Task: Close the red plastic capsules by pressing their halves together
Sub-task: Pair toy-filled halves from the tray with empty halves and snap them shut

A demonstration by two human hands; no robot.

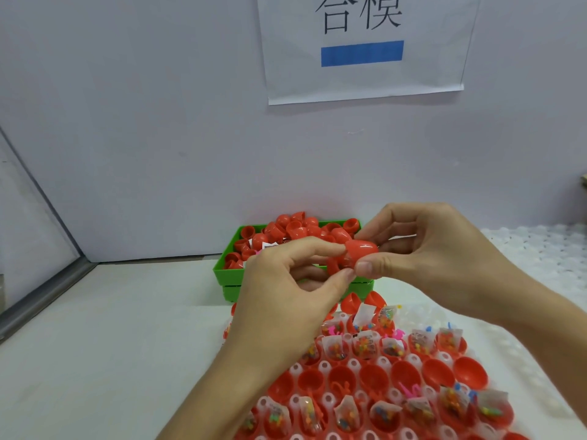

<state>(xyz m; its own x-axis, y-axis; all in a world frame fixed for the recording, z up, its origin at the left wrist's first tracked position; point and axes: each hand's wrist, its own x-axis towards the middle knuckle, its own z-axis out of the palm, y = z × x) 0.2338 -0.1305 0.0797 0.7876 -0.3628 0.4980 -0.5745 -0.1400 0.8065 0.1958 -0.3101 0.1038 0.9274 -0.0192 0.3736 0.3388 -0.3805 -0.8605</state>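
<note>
Both hands hold one red capsule (360, 253) up in the air, with the left hand (286, 300) pinching its left end and the right hand (435, 252) pinching its right end. The green box (227, 269) of red halves sits just behind it at 12 o'clock. The white tray (324, 365) of open red cups lies below at 6 o'clock.

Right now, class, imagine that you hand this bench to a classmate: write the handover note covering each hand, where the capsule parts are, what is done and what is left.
Left hand: thumb and fingers pinch the lower part of the red capsule held up in front of the green bin.
Right hand: pinches the capsule's rounded cap.
Green bin: piled with red capsules and loose halves.
White tray: open red halves, many holding small toy packets, a few without.
Done: cannot tell if the held capsule has snapped shut.
Left: close it, then the open halves on the tray.
</note>
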